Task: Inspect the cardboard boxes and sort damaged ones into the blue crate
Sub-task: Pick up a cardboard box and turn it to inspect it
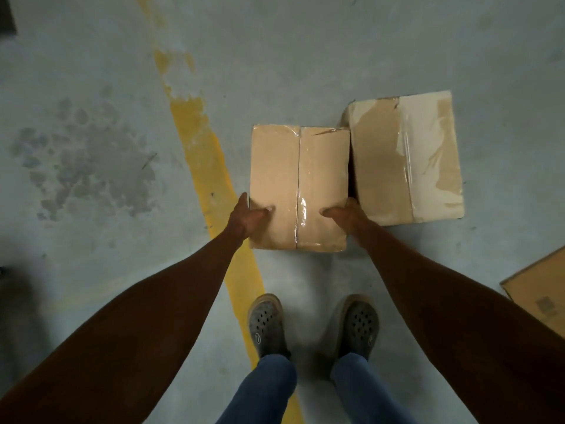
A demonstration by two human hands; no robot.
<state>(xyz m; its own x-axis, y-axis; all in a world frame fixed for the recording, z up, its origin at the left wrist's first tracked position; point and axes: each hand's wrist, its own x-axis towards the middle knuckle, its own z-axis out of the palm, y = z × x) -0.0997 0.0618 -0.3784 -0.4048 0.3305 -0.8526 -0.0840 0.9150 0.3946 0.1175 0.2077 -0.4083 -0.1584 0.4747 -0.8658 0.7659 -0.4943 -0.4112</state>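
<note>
Both bare forearms reach down from the bottom corners, and between them sits the near cardboard box [299,188], taped along its centre seam. Left hand [248,216] grips its left side, thumb curled onto the top face, fingers wrapped down out of sight; right hand [345,213] does the same on the right side — thumb on top, fingers hidden behind the edge. Whether the box rests on the grey floor [91,71] or is lifted, I cannot tell. Just beside it on the right lies a second box [406,160], its surface paper torn under clear tape — and a third carton [541,295] pokes in at the right edge. Worn yellow line [201,148] runs under the left wrist, past two grey clogs [267,324].
</note>
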